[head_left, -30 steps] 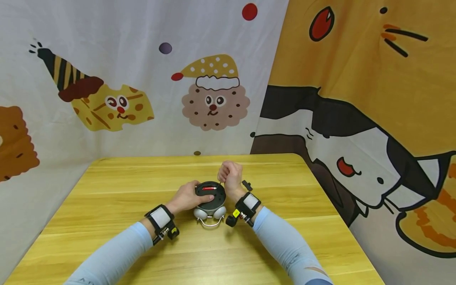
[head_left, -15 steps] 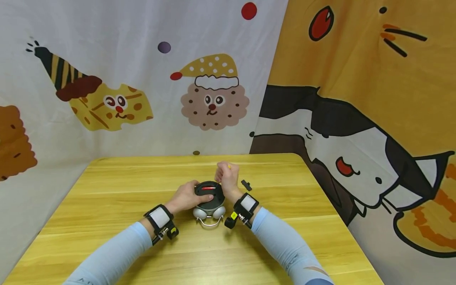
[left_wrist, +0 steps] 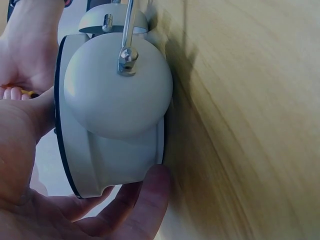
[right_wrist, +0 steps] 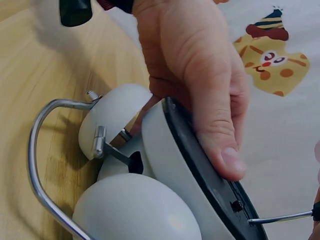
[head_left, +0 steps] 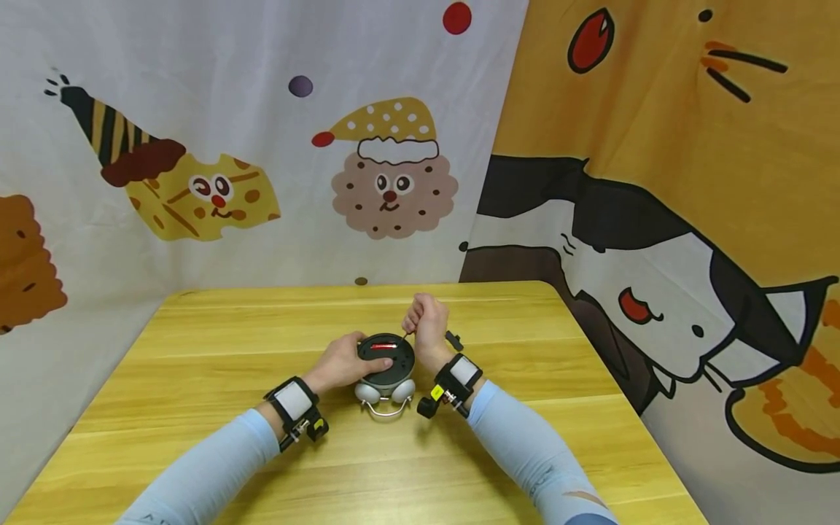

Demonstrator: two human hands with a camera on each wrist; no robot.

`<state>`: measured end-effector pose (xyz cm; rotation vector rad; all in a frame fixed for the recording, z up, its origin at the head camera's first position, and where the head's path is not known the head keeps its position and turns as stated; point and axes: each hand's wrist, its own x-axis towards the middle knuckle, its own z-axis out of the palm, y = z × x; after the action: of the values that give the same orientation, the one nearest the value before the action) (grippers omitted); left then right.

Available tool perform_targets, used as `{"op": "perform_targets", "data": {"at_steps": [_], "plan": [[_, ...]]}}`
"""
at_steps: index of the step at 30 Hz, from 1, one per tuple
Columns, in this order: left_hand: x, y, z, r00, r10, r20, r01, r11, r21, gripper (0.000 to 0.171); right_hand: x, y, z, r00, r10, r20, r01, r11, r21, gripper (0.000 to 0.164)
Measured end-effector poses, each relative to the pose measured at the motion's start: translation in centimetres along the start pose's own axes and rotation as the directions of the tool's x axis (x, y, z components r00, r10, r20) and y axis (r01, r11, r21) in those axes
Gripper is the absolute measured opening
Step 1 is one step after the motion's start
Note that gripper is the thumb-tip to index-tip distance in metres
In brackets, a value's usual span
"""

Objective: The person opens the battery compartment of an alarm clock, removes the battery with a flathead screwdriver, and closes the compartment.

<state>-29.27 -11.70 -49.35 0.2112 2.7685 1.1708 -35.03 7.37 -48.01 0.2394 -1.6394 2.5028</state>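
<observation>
A white twin-bell alarm clock [head_left: 387, 361] lies face down on the table, black back up, its bells and chrome handle toward me. Something red, shaped like a battery [head_left: 383, 346], shows in the slot of its back. My left hand [head_left: 341, 363] grips the clock from the left, thumb [right_wrist: 220, 135] pressed on the back and fingers [left_wrist: 150, 200] under the side. My right hand [head_left: 428, 328], fingers curled, holds a screwdriver [right_wrist: 280, 218] with a yellow and black handle. Its metal shaft slants to the clock's back, the tip right at the surface near the edge.
A small dark cover piece [head_left: 454, 340] lies on the table just right of my right wrist. The wooden table [head_left: 249, 328] ends at a curtain [head_left: 230, 262] printed with cartoon figures, behind and along the right side.
My right hand shifted slightly left, then back right, with the screwdriver; its yellow end showed half a second ago and is hidden now in the head view. The left hand and clock stay put.
</observation>
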Motion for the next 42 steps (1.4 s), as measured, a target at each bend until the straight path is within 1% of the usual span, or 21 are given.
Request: {"op": "perform_targets", "data": {"at_steps": [7,12,14,15,17,18,20,22,23,24,25,26,29,31,32,33,36,38,39,40,42], "plan": [[0.0,-0.1,0.1,1.0,0.016,-0.001,-0.016,1.0,-0.008,0.073,-0.1,-0.2,-0.4,0.998,0.045,-0.05,-0.042,0.997,0.069,0.051],[0.0,-0.2,0.1,1.0,0.015,-0.001,-0.015,1.0,-0.012,0.074,-0.1,0.0,-0.7,0.992,0.087,-0.093,-0.073,0.986,0.15,0.049],[0.1,-0.2,0.1,1.0,0.012,-0.001,-0.012,1.0,-0.012,0.075,-0.2,0.0,-0.7,0.993,0.069,-0.095,-0.054,0.986,0.155,0.048],[0.1,-0.2,0.1,1.0,0.012,-0.001,-0.012,1.0,-0.011,0.076,-0.4,0.1,-0.6,0.996,0.044,-0.084,-0.033,0.991,0.13,0.048],[0.1,-0.2,0.1,1.0,0.013,-0.001,-0.013,1.0,-0.011,0.076,-0.7,0.2,-0.3,0.999,-0.033,-0.027,0.034,0.998,0.057,0.048],[0.1,-0.2,0.1,1.0,0.013,-0.003,-0.013,1.0,-0.013,0.075,-0.9,0.2,-0.1,0.996,-0.085,0.02,0.085,0.996,-0.006,0.048],[0.1,-0.2,0.0,1.0,0.016,-0.004,-0.016,1.0,-0.02,0.072,-1.3,0.3,0.5,0.972,-0.188,0.14,0.208,0.967,-0.144,0.048],[0.1,-0.2,0.0,1.0,0.018,-0.006,-0.018,0.999,-0.027,0.068,-1.7,0.3,1.0,0.936,-0.252,0.245,0.307,0.926,-0.219,0.048],[0.1,-0.2,0.0,1.0,0.018,-0.006,-0.018,0.999,-0.029,0.067,-1.8,0.3,1.2,0.924,-0.266,0.274,0.334,0.911,-0.242,0.047],[0.1,-0.2,0.0,1.0,0.02,-0.007,-0.02,0.999,-0.027,0.066,-1.9,0.3,1.3,0.923,-0.264,0.281,0.338,0.905,-0.259,0.047],[0.1,-0.2,0.0,1.0,0.021,-0.006,-0.021,0.999,-0.024,0.066,-1.8,0.3,1.4,0.93,-0.249,0.271,0.317,0.916,-0.247,0.047],[0.1,-0.2,0.1,1.0,0.018,-0.005,-0.018,1.0,-0.023,0.067,-1.7,0.3,1.3,0.945,-0.22,0.243,0.275,0.935,-0.222,0.047],[0.1,-0.1,0.1,1.0,0.012,-0.002,-0.012,1.0,-0.023,0.073,-0.9,0.2,0.6,0.99,-0.096,0.104,0.104,0.991,-0.079,0.048],[0.0,-0.1,0.0,1.0,0.012,0.002,-0.011,1.0,-0.028,0.078,-0.4,0.1,0.0,1.0,-0.005,0.019,0.004,0.999,0.052,0.048],[0.0,-0.1,0.0,1.0,0.011,0.003,-0.011,0.999,-0.032,0.08,-0.2,0.1,-0.4,0.999,0.046,-0.014,-0.044,0.993,0.11,0.049],[0.3,-0.8,0.2,0.999,0.037,-0.002,-0.037,0.999,-0.035,0.084,0.0,0.1,-0.7,0.995,0.092,-0.041,-0.084,0.982,0.167,0.049],[0.2,-0.8,0.2,0.999,0.038,-0.001,-0.038,0.999,-0.034,0.088,0.4,0.2,-1.5,0.975,0.2,-0.096,-0.161,0.935,0.317,0.05],[0.2,-0.8,0.1,1.0,0.03,0.002,-0.03,0.999,-0.036,0.089,0.5,0.3,-2.0,0.961,0.25,-0.119,-0.186,0.902,0.391,0.051],[0.2,-0.7,0.1,1.0,0.026,0.005,-0.026,0.999,-0.033,0.089,0.6,0.4,-2.2,0.956,0.262,-0.13,-0.187,0.889,0.418,0.051],[-0.1,-0.1,-0.1,1.0,-0.004,0.014,0.004,1.0,-0.027,0.088,0.6,0.5,-2.3,0.952,0.271,-0.14,-0.185,0.878,0.442,0.051],[-0.1,0.1,-0.1,1.0,-0.01,0.017,0.011,1.0,-0.02,0.087,0.6,0.6,-2.5,0.948,0.28,-0.154,-0.176,0.861,0.478,0.051]]}}
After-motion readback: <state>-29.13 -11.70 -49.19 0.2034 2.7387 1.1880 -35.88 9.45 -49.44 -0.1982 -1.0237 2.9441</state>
